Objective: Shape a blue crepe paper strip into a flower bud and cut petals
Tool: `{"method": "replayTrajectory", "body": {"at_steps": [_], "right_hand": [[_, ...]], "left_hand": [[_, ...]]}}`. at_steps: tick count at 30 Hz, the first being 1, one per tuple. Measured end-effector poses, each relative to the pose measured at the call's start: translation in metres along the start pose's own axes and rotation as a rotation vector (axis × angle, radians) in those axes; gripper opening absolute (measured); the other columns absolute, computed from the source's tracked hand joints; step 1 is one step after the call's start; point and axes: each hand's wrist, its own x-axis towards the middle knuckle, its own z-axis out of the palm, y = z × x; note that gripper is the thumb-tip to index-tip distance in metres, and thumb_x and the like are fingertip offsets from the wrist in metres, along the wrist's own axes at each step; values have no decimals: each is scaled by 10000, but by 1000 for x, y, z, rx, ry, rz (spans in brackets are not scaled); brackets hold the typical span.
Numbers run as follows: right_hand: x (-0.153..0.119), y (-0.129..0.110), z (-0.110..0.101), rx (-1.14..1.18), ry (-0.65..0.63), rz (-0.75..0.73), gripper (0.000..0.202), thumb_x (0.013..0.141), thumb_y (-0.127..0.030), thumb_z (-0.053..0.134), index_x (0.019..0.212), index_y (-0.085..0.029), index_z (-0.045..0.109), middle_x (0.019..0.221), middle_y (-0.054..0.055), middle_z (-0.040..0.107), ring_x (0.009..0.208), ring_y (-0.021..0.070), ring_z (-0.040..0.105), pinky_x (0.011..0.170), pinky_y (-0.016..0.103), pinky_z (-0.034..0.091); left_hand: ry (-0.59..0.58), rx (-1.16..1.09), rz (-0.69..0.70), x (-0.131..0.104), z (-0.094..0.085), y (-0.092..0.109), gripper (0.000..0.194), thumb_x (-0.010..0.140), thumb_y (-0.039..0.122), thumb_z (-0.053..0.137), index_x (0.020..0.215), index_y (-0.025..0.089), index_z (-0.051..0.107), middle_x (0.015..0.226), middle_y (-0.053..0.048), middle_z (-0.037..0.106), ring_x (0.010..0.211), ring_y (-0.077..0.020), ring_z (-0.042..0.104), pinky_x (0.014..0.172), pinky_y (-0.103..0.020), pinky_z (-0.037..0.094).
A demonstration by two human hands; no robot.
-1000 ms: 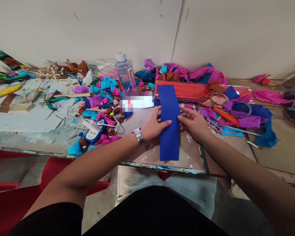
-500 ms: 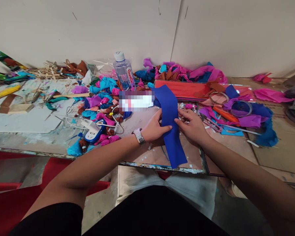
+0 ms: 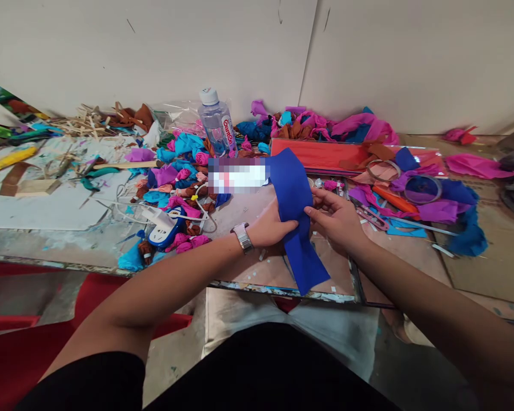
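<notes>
A long strip of dark blue crepe paper (image 3: 292,185) hangs over my two hands above the table's front part. Its lower end drops toward the table edge, and its upper end curves over at the back. My left hand (image 3: 270,224) grips the strip's left edge, thumb on the front face and the other fingers hidden behind it. On the opposite edge my right hand (image 3: 333,214) pinches the paper between thumb and fingers. The strip is creased and narrowed between the two thumbs. Just behind it lies a white object, blurred out (image 3: 240,176).
A water bottle (image 3: 219,125) stands behind the hands. Tied bundles of coloured crepe paper and a blue-and-white power strip (image 3: 167,229) lie on the left. To the right are tape rolls (image 3: 422,189), an orange-handled tool (image 3: 394,200) and a pink cutter (image 3: 372,218).
The strip has gathered and folded at the thumbs, where it lay flatter before. Its lower end has swung slightly right. Both hands stay in nearly the same place.
</notes>
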Motion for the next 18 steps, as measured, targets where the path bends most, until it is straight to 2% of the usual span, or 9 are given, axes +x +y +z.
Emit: {"method": "replayTrajectory", "body": {"at_steps": [3,6,8,10,13,18], "right_hand": [[2,0,-2,18,-10,-40,345,827,-341,854,1157,-263,790,1030,16,755,933,197,679,919,372,569],[4,-2,-3,112,10,-37,305,797,-298,852,1091,-271,776,1015,-2,764,939,190,692,945,358,564],[6,-3,-3,199,25,-25,314,772,-272,836,1077,-281,763,1015,-8,770,961,197,705,971,362,565],[8,-6,-4,274,62,-12,326,733,-237,824,1047,-289,752,994,-19,767,952,192,710,967,352,566],[11,-11,-7,290,123,-12,343,696,-207,802,1022,-291,739,941,-29,752,902,179,701,905,321,567],[14,-22,-15,187,177,-20,286,687,-234,761,966,-279,712,880,-20,722,809,181,677,798,320,560]], "left_hand": [[9,-22,-16,-2,1,5,652,790,272,837,1369,176,553,1419,-150,667,1285,-300,650,1136,-492,505],[2,-181,-64,-5,3,16,735,825,476,858,1415,212,508,1416,-134,657,1191,-251,684,1023,-406,561],[4,-260,-84,-6,4,23,806,816,583,846,1449,223,499,1264,-99,701,945,-164,711,855,-315,582],[22,-340,-129,-7,4,29,891,808,650,824,1503,227,462,1016,-24,693,675,-86,628,655,-260,547],[73,-430,-202,-4,3,31,950,780,600,868,1533,215,433,831,54,607,533,-58,555,518,-234,491],[103,-484,-251,2,-1,26,756,742,381,925,1374,172,566,860,41,661,489,-46,582,479,-220,476]]}}
